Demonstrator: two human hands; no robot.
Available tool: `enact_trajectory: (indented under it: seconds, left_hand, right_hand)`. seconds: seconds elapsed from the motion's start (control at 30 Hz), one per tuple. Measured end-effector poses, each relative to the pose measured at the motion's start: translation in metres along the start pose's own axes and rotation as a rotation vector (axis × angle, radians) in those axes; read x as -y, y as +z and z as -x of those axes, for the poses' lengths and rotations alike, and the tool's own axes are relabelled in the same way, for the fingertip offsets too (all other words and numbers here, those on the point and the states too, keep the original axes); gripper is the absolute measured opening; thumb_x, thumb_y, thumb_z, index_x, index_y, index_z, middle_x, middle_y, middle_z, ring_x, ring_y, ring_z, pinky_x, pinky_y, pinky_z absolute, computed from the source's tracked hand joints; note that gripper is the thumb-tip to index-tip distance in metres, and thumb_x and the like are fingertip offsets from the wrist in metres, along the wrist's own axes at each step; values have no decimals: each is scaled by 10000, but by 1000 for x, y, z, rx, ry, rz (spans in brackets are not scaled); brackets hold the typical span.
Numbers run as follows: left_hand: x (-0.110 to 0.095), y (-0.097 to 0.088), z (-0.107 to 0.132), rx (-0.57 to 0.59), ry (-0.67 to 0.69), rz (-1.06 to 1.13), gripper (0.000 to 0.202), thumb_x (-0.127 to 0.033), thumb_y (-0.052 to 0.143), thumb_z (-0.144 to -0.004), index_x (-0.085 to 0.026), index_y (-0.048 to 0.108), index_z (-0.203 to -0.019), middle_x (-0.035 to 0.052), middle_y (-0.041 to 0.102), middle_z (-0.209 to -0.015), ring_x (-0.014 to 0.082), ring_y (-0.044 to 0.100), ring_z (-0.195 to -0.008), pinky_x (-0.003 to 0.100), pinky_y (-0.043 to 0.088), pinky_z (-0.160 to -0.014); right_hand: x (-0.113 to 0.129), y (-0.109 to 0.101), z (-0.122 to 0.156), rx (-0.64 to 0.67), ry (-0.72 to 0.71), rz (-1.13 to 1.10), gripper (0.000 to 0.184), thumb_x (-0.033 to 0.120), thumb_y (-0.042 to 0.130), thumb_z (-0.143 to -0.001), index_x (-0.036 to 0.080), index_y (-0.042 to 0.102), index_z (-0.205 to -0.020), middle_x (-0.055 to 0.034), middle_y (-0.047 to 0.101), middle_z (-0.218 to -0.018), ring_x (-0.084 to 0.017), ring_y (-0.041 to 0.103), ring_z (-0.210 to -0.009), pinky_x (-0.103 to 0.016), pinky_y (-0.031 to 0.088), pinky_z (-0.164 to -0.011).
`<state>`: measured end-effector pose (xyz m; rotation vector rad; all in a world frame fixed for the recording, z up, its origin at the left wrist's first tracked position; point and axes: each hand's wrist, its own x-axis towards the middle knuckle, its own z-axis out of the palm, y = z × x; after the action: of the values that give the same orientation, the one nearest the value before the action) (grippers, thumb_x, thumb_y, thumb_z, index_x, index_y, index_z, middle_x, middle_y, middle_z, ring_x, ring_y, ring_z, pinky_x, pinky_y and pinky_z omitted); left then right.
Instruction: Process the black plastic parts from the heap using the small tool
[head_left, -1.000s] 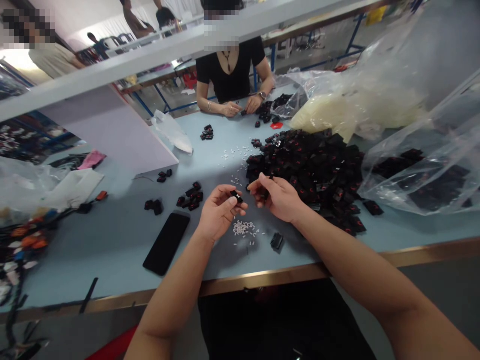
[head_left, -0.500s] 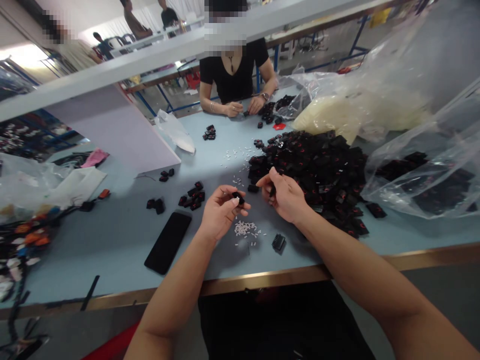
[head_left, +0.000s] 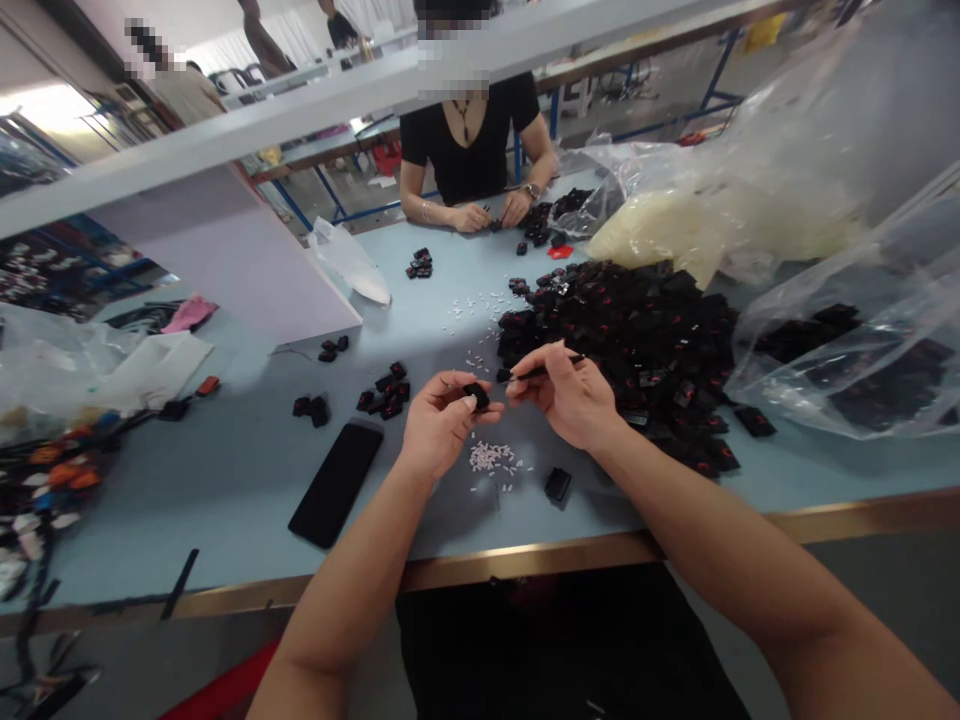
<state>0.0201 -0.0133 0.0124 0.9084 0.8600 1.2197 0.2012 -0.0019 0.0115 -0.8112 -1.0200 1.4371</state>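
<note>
In the head view, the person's left hand [head_left: 442, 422] is curled and grasping a small black plastic part [head_left: 476, 396] between thumb and fingertips, while the right hand [head_left: 568, 396] is half closed, pinching a slim black pin [head_left: 541, 372] with its tip pointing toward that part. Neither hand is clenched or released. Just below and between the hands lies a loose cluster of tiny white pieces [head_left: 489, 458], and a single black part [head_left: 557, 485] sits below the right hand. A heap of black parts [head_left: 622, 345] lies just beyond the right hand, a black phone [head_left: 335, 484] sits on the table left of the left hand, and a small group of black parts [head_left: 382, 390] lies beyond it. A slipped pinch could drop the part into the white pieces and scatter them, and a careless swing of the right hand could knock parts off the heap. Across the table, a co-worker's hands [head_left: 491, 212] work over more black parts [head_left: 536, 222].
</note>
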Motion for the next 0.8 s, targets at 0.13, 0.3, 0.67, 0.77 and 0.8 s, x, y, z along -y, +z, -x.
enact_trajectory:
  seconds: [0.13, 0.3, 0.67, 0.77, 0.8]
  left_hand:
    - [2, 0, -1, -19, 5, -4, 369, -211, 838, -674, -180, 624, -972, 37, 742, -894, 206, 750, -729, 349, 629, -689]
    - [4, -1, -1, -20, 21, -11, 377, -225, 861, -667, -184, 631, -964, 34, 747, -877, 209, 746, -761, 365, 630, -702]
    - [7, -1, -2, -21, 26, -9, 378, -227, 878, -642, -178, 637, -930, 33, 755, -853, 218, 748, -755, 372, 629, -690]
    - [7, 0, -2, -30, 28, -3, 377, -226, 884, -629, -176, 646, -917, 34, 758, -836, 216, 748, -751, 355, 628, -678]
    - [7, 1, -3, -37, 27, -1, 379, -228, 887, -623, -175, 649, -912, 34, 758, -828, 213, 747, -746, 348, 626, -674]
  right_hand:
    - [0, 0, 3, 72, -57, 42, 315, 511, 741, -777, 209, 686, -849, -20, 677, -774, -160, 655, -740, -327, 555, -727]
    - [2, 3, 6, 101, -81, 131, 191, 369, 728, -799, 201, 678, -874, -19, 696, -778, -160, 669, -736, -333, 557, -729]
    - [-2, 1, 4, 103, -105, 243, 174, 349, 697, -813, 185, 681, -870, -23, 701, -783, -156, 672, -723, -309, 554, -686]
    - [-4, 0, 4, 103, -120, 294, 167, 342, 683, -819, 185, 683, -876, -31, 704, -793, -168, 678, -727, -316, 553, -681]
    - [-4, 0, 4, 100, -128, 322, 162, 339, 674, -824, 186, 686, -878, -33, 705, -795, -170, 677, -728, -316, 550, -679]
